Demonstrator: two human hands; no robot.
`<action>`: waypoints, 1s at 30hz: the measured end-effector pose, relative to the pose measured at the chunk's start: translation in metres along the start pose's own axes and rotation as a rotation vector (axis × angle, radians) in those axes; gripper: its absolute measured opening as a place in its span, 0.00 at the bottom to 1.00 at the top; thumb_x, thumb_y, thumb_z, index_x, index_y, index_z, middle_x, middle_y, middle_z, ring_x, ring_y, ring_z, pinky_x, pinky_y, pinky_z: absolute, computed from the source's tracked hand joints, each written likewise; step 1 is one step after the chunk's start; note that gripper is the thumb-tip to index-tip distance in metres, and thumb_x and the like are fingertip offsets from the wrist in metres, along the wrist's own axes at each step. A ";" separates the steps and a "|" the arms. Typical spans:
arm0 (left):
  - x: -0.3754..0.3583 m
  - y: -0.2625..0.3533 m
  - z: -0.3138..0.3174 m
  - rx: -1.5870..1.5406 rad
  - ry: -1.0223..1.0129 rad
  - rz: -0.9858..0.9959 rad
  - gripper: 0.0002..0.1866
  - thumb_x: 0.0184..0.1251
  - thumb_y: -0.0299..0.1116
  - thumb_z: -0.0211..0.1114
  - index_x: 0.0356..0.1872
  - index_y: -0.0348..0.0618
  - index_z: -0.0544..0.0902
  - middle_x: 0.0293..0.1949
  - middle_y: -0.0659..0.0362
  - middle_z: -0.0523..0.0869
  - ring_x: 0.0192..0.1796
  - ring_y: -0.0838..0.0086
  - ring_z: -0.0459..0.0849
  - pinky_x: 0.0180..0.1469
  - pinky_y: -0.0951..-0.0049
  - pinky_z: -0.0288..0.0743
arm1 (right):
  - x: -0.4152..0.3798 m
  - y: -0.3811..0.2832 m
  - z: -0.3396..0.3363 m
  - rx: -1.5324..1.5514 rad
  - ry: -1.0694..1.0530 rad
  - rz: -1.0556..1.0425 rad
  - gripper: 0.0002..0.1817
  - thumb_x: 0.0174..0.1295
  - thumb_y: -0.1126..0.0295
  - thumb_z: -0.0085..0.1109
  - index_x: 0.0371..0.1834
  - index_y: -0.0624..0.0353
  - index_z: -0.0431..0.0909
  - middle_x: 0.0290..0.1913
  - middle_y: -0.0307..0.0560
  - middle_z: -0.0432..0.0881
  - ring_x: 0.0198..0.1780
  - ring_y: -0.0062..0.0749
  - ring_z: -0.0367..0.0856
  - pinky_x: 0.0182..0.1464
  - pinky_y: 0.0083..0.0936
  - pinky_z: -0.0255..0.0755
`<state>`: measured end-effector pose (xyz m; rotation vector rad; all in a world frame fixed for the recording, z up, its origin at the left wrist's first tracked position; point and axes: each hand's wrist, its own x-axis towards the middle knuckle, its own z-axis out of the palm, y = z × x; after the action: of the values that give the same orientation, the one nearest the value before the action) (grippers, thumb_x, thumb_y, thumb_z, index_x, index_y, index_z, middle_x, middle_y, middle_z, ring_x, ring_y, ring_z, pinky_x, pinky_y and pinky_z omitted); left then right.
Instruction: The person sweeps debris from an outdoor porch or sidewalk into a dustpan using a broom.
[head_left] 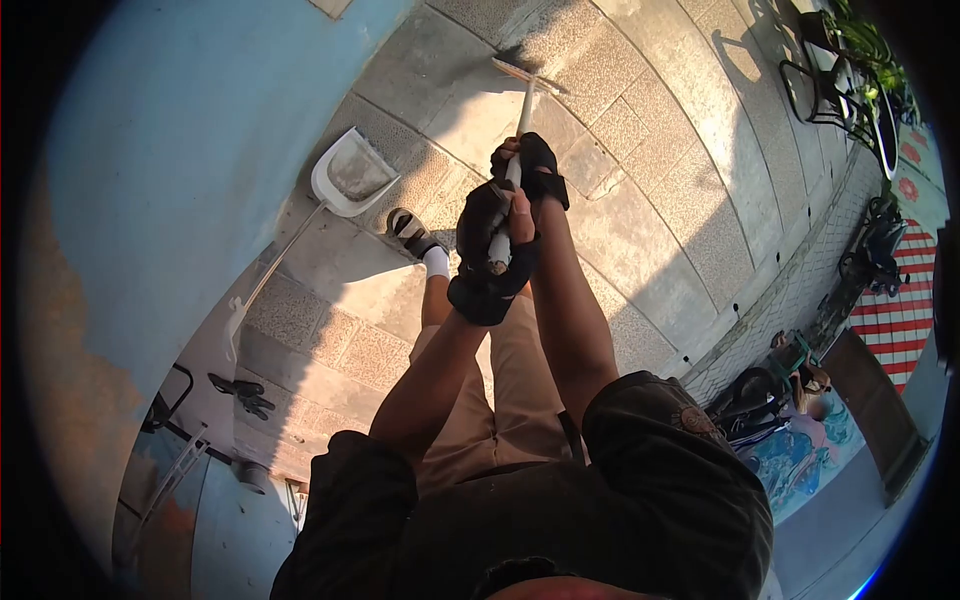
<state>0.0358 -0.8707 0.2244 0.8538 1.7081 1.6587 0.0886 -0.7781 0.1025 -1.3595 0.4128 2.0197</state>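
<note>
Both my hands wear black fingerless gloves and wrap around the pale handle of a broom [526, 108]. My left hand [488, 235] grips it near the butt end, closest to my body. Farther along the shaft, my right hand [530, 163] is closed on it too. The broom's head lies across the paving ahead of me, with a dark patch beside it. To the left, against the blue wall, a white long-handled dustpan [333, 195] rests on the ground, its handle slanting back toward me. My sandalled foot [412, 230] stands close to the dustpan.
Sunlit paving [650, 200] stretches ahead and right. A blue wall [200, 150] runs along the left. A dark object [243, 393] lies on the ground at lower left. At far right are a person [808, 410] by a motorbike, a striped red-and-white panel [895, 310] and plants [870, 50].
</note>
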 end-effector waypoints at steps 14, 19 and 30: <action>0.003 -0.032 0.034 -0.117 -0.127 -0.289 0.08 0.66 0.29 0.64 0.26 0.43 0.78 0.23 0.67 0.78 0.28 0.85 0.75 0.32 0.80 0.71 | 0.040 -0.036 -0.068 -0.259 0.197 -0.268 0.08 0.61 0.71 0.43 0.24 0.59 0.67 0.21 0.45 0.71 0.22 0.33 0.72 0.26 0.27 0.68; 0.019 -0.032 0.004 -0.016 -0.043 -0.312 0.11 0.68 0.31 0.61 0.24 0.41 0.77 0.23 0.65 0.79 0.27 0.85 0.74 0.31 0.82 0.67 | 0.037 -0.008 -0.007 -0.263 0.127 -0.241 0.09 0.62 0.71 0.47 0.25 0.59 0.67 0.18 0.45 0.69 0.17 0.32 0.67 0.20 0.28 0.64; -0.003 0.036 0.039 -0.341 -0.076 -0.356 0.11 0.66 0.30 0.63 0.24 0.42 0.74 0.22 0.67 0.76 0.27 0.85 0.72 0.32 0.80 0.68 | -0.038 -0.036 -0.067 -0.017 0.126 -0.232 0.07 0.61 0.70 0.45 0.25 0.53 0.62 0.20 0.37 0.64 0.19 0.25 0.64 0.22 0.23 0.63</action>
<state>0.0701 -0.8492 0.2588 0.4176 1.3749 1.5842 0.1693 -0.8038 0.1126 -1.4780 0.2795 1.7586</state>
